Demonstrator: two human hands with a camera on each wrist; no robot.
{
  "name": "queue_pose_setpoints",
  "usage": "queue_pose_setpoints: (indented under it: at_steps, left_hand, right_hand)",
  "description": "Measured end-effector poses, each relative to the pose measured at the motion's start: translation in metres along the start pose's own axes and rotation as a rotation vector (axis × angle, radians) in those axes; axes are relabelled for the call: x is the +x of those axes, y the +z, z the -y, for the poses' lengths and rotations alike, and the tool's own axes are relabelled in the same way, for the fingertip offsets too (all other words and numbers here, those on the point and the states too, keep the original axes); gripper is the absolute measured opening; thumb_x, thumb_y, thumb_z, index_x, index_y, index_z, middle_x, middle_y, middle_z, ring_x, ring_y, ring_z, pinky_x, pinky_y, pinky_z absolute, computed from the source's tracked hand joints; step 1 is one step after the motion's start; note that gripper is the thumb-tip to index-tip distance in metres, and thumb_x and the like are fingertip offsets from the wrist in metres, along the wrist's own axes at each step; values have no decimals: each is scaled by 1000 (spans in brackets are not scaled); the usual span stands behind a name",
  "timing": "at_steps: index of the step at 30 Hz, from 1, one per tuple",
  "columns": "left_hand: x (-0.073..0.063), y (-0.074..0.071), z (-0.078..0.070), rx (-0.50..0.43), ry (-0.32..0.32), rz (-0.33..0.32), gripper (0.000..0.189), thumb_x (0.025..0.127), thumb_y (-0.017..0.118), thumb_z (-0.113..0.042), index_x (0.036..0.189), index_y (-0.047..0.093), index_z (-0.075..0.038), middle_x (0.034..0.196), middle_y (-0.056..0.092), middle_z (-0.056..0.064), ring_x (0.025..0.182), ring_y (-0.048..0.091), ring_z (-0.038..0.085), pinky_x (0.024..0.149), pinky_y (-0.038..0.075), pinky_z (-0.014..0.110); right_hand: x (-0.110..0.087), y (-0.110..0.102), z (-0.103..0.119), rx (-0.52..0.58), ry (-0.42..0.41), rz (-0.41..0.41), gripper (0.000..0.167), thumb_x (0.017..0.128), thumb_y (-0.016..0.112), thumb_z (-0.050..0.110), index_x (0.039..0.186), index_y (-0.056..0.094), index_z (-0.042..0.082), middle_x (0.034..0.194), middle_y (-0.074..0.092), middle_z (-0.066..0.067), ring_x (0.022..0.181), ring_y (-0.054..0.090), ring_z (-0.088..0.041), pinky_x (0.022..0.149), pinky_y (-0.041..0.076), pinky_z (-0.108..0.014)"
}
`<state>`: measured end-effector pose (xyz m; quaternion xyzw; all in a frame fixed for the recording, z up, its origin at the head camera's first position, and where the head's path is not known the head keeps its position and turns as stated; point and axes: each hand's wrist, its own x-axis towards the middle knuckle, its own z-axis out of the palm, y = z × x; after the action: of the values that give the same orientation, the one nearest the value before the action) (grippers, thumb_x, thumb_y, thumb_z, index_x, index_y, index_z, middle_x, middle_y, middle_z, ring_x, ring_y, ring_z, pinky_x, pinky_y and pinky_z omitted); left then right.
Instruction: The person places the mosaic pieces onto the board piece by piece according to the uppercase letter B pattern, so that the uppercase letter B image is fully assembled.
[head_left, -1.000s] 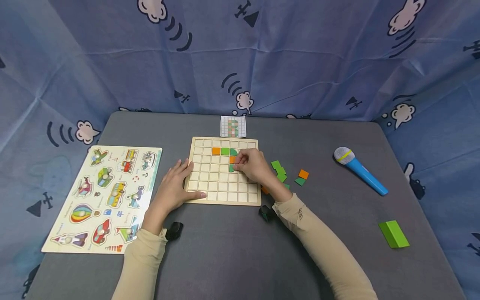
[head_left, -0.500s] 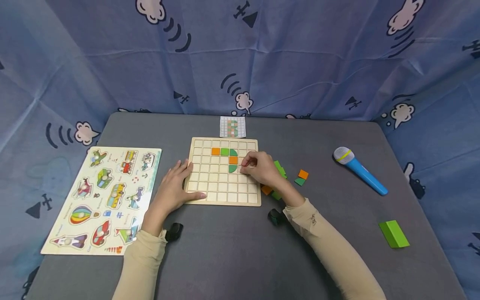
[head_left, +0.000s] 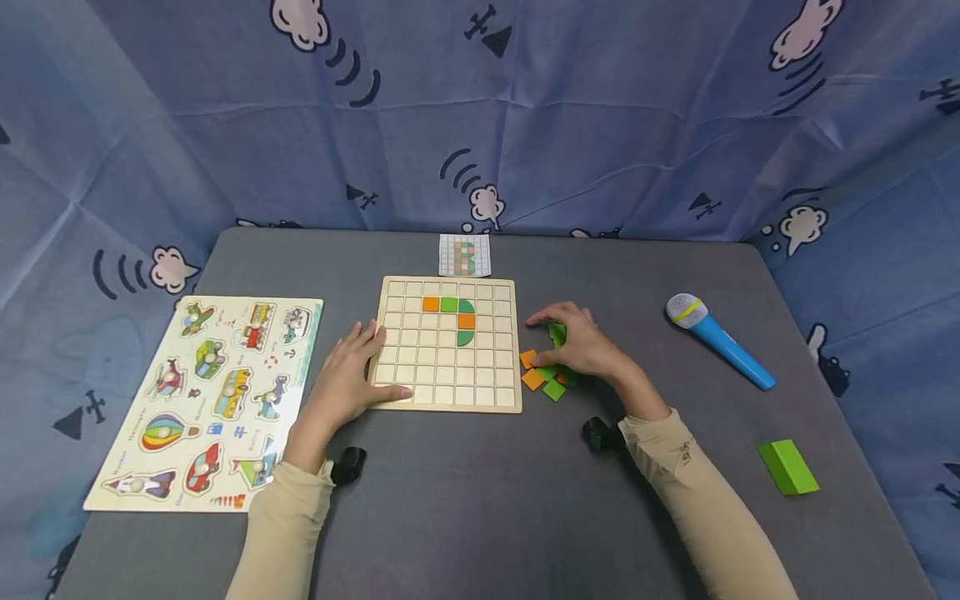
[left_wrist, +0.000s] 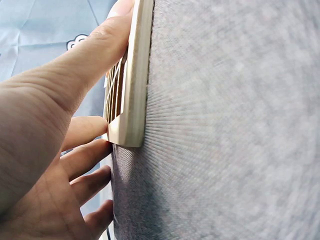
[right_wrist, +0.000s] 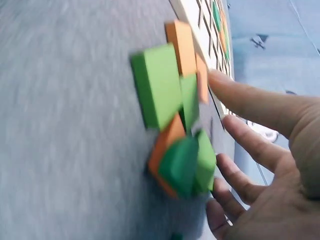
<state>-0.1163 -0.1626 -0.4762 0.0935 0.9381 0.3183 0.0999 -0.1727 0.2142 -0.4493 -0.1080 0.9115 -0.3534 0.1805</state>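
A wooden grid board (head_left: pixel 425 373) lies in the middle of the table in the head view. Set in its cells are orange squares (head_left: pixel 466 321), a light green square (head_left: pixel 448 305) and dark green rounded pieces (head_left: pixel 465 338). My left hand (head_left: pixel 343 379) rests at the board's near left corner, thumb on the front rim and fingers along the left edge. To the right of the board, my right hand (head_left: pixel 588 343) spreads over a small pile of green and orange tiles, partly hiding them. In the right wrist view a light green tile (right_wrist: pixel 159 85) and a dark green tile (right_wrist: pixel 179 164) show beside its loose fingers.
A printed pattern card (head_left: pixel 465 255) lies behind the board. On the left is a picture puzzle board (head_left: pixel 255 337) with vehicles. A blue toy microphone (head_left: pixel 720 342) and a green block (head_left: pixel 788 467) lie on the right. A patterned curtain hangs behind the table.
My right hand has moved right, from the dark green piece on the board to the tile pile. Its fingers have spread, covering tiles that showed before. The left hand stays still.
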Motion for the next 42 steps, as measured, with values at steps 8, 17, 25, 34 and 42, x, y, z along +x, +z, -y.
queue_pose_setpoints:
  at_steps: [8, 17, 25, 34, 42]
  left_hand:
    - [1, 0, 0, 0, 5, -3, 112, 81, 91, -47, 165, 34, -1, 175, 23, 21, 165, 13, 43, 134, 11, 63]
    - [1, -1, -1, 4, 7, -4, 111, 82, 91, -46, 165, 34, -1, 175, 23, 21, 165, 13, 43, 134, 12, 63]
    - [1, -1, -1, 9, 6, -8, 111, 81, 92, -46, 164, 35, 0, 175, 23, 21, 165, 14, 42, 134, 12, 62]
    - [0, -1, 0, -1, -3, -1, 111, 81, 92, -45, 165, 33, -2, 176, 23, 20, 165, 13, 42, 135, 11, 61]
    - [1, 1, 2, -1, 2, -3, 112, 81, 92, -47, 165, 34, -2, 176, 23, 20, 165, 13, 42, 135, 12, 62]
  right_hand:
    - [-14, -13, -14, -53, -21, 66, 78, 81, 93, 11, 151, 58, 8, 166, 26, -26, 144, 24, -50, 114, 32, -76]
    - [-20, -21, -24, 29, 17, 30, 59, 85, 85, -3, 141, 65, 3, 138, 52, -23, 117, 50, -38, 96, 49, -47]
    - [-20, -21, -32, 42, -16, -28, 29, 89, 81, -4, 117, 74, -3, 106, 67, -19, 90, 56, -25, 72, 47, -25]
    - [-17, -21, -30, 58, -22, -133, 15, 96, 77, 6, 110, 78, -1, 95, 71, -16, 80, 61, -20, 67, 50, -21]
    - [-5, -2, -16, 101, -72, -155, 20, 103, 71, 11, 120, 79, 6, 110, 74, -16, 84, 63, -23, 71, 51, -27]
